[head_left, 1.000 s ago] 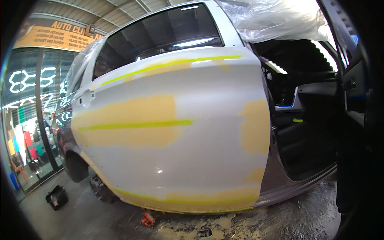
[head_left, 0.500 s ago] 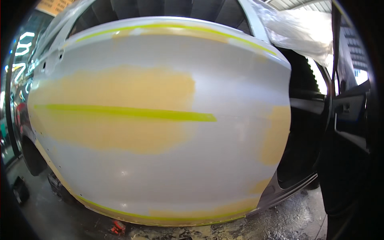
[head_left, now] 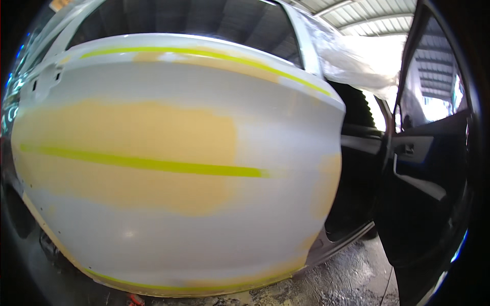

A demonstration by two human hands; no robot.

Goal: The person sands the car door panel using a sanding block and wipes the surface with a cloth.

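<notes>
Neither of my hands shows in the head view. A car door panel (head_left: 275,214) in pale grey fills most of the picture. Across its middle spreads a large beige filler patch (head_left: 153,122), crossed by a yellow-green tape strip (head_left: 153,164). Along the upper edge, under the dark window (head_left: 178,20), runs a second tape strip (head_left: 204,54). A third yellow-green strip (head_left: 153,288) follows the bottom edge. More beige filler (head_left: 326,183) covers the door's right edge.
To the right stands an open car door (head_left: 423,219) with dark trim and a grey armrest. Clear plastic sheeting (head_left: 362,56) drapes over the car's upper right. Below, the wet-looking floor (head_left: 352,270) has pale residue. Something red (head_left: 136,300) lies under the door panel's bottom edge.
My view has turned to the right and a little up. The panel sits farther left and lower, and more of the open door shows. No hand has come into view.
</notes>
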